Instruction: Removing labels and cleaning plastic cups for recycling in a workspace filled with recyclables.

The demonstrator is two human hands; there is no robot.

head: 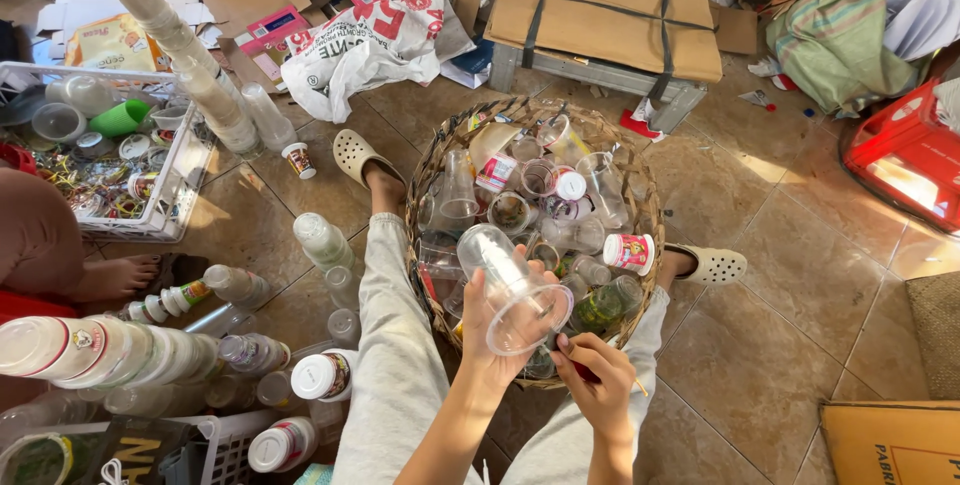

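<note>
The left hand (490, 330) is wrapped around a clear plastic cup (512, 290), holding it tilted over the near rim of a round wicker basket (432, 160), its open mouth turned toward the person. Just beside it the right hand (600, 390) is clenched on a thin red-handled tool (590, 375); what kind of tool cannot be made out, though a pale tip pokes out past the fingers. The basket sits between the person's legs, in light grey trousers, and is heaped with more clear cups and a few small printed pots with white lids. The thin cup looks easy to crush or crack if the grip tightens, and the pointed tool so near the holding fingers could slip off the slick plastic and jab them. To the person's left, stacked cups (90, 350) lie on their sides on the floor, a tall stack (185, 50) leans over a white wire crate (190, 160) of lids and scraps, and another person's bare foot (115, 278) rests close by. The loose bottles and cups around the legs could roll if knocked. The floor (780, 245) is of brown tile, sunlit in patches; flattened cardboard (600, 15), a white plastic bag (370, 50), a red crate (910, 150) and bundled cloth crowd the far side.
</note>
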